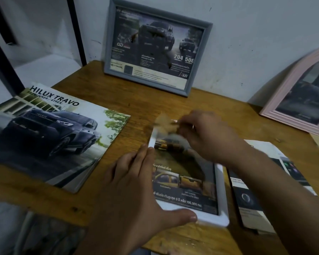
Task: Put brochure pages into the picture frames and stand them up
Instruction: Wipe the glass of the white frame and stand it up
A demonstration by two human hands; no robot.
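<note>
The left hand (pixel 134 184) lies flat, fingers open, steadying the white frame (pixel 221 216) on the near worktop (pixel 136 105) while the right hand (pixel 208 137), its grip blurred and unreadable, works the far edge of the brochure page (pixel 182 177)

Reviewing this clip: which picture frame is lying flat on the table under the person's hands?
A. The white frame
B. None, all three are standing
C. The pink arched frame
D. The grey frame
A. The white frame lies flat on the wooden table with the left hand pressing its near corner and the right hand at its far end, while the grey frame and the pink arched frame lean against the wall.
</note>
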